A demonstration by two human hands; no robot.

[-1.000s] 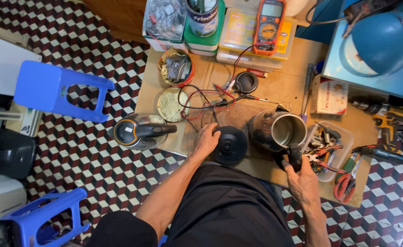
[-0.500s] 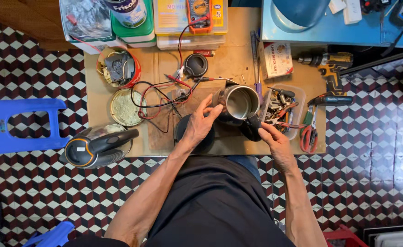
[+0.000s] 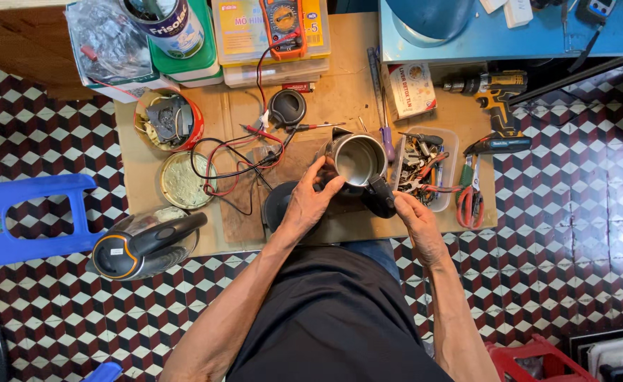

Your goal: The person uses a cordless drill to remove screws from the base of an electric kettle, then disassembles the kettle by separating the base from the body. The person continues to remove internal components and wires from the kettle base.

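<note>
Hands are working on a stainless steel electric kettle body with an open top, which is sitting near the middle of the cardboard-covered worktop, just ahead of the person's lap. The left hand is wrapping its grip over the near left wall of the kettle, fingers curled onto the rim, while the right hand is closing its grip on the kettle's black plastic handle at the near right. Slipping looks like the main risk: the smooth metal wall is offering little purchase, and a jerk at the handle could be tipping the kettle toward the clear plastic tray of mixed tools lying just beside it on the right. The red and black test leads are trailing just left of the kettle from the orange multimeter at the far edge, so a sweep of the left forearm might be snagging them. A round black base is lying partly under the left hand, crowding that side. A second black and orange kettle is lying on its side at the near left, well apart.
</note>
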